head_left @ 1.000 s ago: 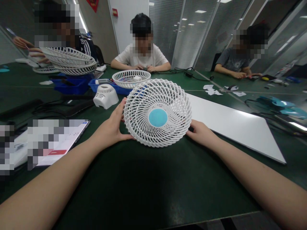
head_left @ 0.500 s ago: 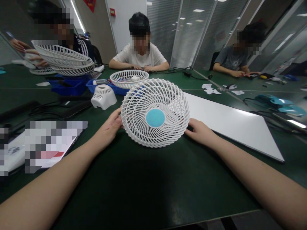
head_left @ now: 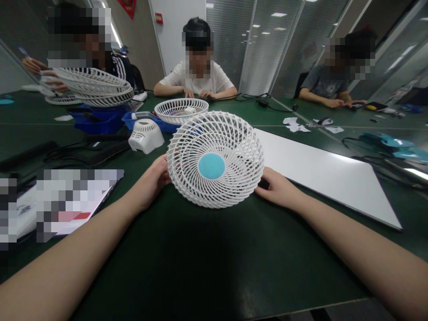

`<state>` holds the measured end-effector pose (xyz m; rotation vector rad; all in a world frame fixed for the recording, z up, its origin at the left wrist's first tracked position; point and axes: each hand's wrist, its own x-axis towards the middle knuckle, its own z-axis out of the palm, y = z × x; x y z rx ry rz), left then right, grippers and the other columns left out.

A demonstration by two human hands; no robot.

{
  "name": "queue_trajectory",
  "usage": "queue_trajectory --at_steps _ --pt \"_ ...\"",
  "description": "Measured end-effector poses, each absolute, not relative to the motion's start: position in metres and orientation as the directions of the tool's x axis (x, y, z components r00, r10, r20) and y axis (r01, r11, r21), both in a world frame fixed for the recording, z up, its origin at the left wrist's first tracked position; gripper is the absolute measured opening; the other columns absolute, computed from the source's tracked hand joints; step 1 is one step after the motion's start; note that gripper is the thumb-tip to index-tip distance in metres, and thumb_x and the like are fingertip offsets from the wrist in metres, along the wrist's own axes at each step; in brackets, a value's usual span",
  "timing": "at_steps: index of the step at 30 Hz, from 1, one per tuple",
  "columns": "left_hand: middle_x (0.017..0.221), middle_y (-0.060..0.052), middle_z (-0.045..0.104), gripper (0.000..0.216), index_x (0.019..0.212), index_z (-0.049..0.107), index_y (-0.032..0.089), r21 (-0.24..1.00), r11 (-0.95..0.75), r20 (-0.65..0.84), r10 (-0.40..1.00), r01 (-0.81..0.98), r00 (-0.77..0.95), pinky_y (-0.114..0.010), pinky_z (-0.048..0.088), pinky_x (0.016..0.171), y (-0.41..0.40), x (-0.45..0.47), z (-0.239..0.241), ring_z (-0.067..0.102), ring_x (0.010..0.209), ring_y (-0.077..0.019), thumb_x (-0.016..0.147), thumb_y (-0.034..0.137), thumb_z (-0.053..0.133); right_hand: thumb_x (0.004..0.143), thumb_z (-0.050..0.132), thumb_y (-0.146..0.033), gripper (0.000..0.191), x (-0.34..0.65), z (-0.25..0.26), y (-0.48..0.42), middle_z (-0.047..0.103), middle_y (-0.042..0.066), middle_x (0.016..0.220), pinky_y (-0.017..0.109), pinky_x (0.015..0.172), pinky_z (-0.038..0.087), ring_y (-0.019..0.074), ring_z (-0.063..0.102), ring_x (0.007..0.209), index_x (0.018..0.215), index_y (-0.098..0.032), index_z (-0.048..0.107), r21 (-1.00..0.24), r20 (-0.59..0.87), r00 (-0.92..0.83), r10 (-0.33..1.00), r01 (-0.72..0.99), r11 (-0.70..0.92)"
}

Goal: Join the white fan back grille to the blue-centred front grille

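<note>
Fan grille (head_left: 214, 186): smooth plastic; hub disc (head_left: 211, 166): matt. Panel (head_left: 329, 176): smooth, glossy. Tabletop (head_left: 214, 254): faintly glossy.

Wearer's hands (head_left: 154, 180), two; co-workers (head_left: 199, 80), three; grilles (head_left: 214, 166), at least four, partly overlapping; blue trays (head_left: 96, 122), two; housing (head_left: 146, 138), one; white board (head_left: 327, 174), one; red wall box (head_left: 158, 18), one.
</note>
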<state>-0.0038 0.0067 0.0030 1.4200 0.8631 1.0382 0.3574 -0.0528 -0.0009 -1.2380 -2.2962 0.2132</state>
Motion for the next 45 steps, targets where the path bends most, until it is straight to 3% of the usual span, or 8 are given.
queue_trajectory --at_steps 5,10,13,15,20,27,37,45 --pt "0.135 -0.005 0.063 0.049 0.133 0.055 0.027 0.994 -0.030 0.049 0.982 -0.109 0.182 -0.044 0.054 0.099 0.008 -0.003 0.002 0.062 0.122 -0.0282 0.094 0.057 0.051 0.091 0.061 -0.029 0.024 0.349 0.005 -0.062 0.071 0.009 0.101 0.042 0.089 0.055 0.0258 0.066 0.101 0.112 -0.020 0.067 -0.423 0.311 -0.485 0.818 0.700 0.576" --pt "0.162 -0.008 0.034 0.069 0.151 0.036 0.029 0.944 -0.322 0.313 0.943 0.070 0.116 -0.053 0.037 0.117 0.016 -0.012 -0.008 0.043 0.143 -0.0328 0.095 0.069 0.043 0.094 0.060 -0.029 0.036 0.332 0.016 -0.077 0.072 0.009 0.115 0.038 0.094 0.055 0.0207 0.066 0.104 0.130 -0.021 0.062 -0.485 0.226 -0.639 0.735 0.581 0.654" --pt "0.169 -0.011 0.013 0.082 0.159 0.018 0.033 0.750 -0.575 0.543 0.818 0.328 0.191 -0.061 0.026 0.120 0.012 -0.017 -0.004 0.023 0.153 -0.0373 0.092 0.071 0.047 0.096 0.057 -0.027 0.034 0.324 0.022 -0.084 0.072 0.008 0.117 0.037 0.096 0.054 0.0201 0.067 0.107 0.130 -0.022 0.062 -0.466 0.200 -0.689 0.696 0.558 0.687" --pt "0.170 -0.009 0.010 0.093 0.159 0.013 0.038 0.480 -0.734 0.670 0.660 0.480 0.340 -0.064 0.021 0.121 0.002 -0.015 0.004 0.014 0.155 -0.0397 0.085 0.074 0.056 0.098 0.054 -0.026 0.031 0.321 0.025 -0.087 0.073 0.008 0.117 0.037 0.094 0.055 0.0198 0.067 0.107 0.127 -0.022 0.063 -0.433 0.230 -0.679 0.697 0.570 0.698" --pt "0.169 -0.012 0.005 0.123 0.160 0.007 0.038 0.165 -0.797 0.694 0.513 0.582 0.505 -0.070 0.017 0.119 -0.025 0.007 0.020 0.011 0.153 -0.0496 0.065 0.077 0.075 0.097 0.053 -0.025 0.041 0.318 0.031 -0.093 0.067 0.009 0.130 0.040 0.097 0.056 0.0217 0.066 0.115 0.138 -0.025 0.053 -0.348 0.405 -0.559 0.724 0.638 0.687" --pt "0.169 -0.016 -0.004 0.136 0.160 -0.001 0.036 0.160 -0.765 0.666 0.550 0.624 0.504 -0.073 0.019 0.117 -0.027 0.015 0.015 0.006 0.152 -0.0530 0.059 0.070 0.084 0.096 0.054 -0.022 0.063 0.314 0.032 -0.096 0.057 0.010 0.145 0.042 0.105 0.053 0.0232 0.059 0.129 0.154 -0.029 0.033 -0.238 0.463 -0.582 0.668 0.645 0.726" --pt "0.169 -0.016 0.003 0.130 0.160 -0.001 0.037 0.167 -0.757 0.623 0.577 0.631 0.527 -0.072 0.021 0.117 -0.030 0.016 0.016 0.008 0.152 -0.0514 0.065 0.057 0.086 0.097 0.050 -0.022 0.053 0.312 0.032 -0.093 0.056 0.011 0.146 0.045 0.098 0.055 0.0264 0.060 0.124 0.149 -0.028 0.047 -0.090 0.356 -0.701 0.618 0.633 0.769" --pt "0.169 -0.014 0.007 0.124 0.160 0.002 0.036 0.146 -0.771 0.635 0.553 0.619 0.539 -0.067 0.021 0.120 -0.027 0.012 0.019 0.012 0.153 -0.0476 0.068 0.060 0.082 0.095 0.055 -0.022 0.050 0.311 0.018 -0.082 0.051 0.010 0.152 0.048 0.108 0.049 0.0263 0.053 0.134 0.144 -0.025 0.051 -0.135 0.202 -0.757 0.622 0.608 0.783"
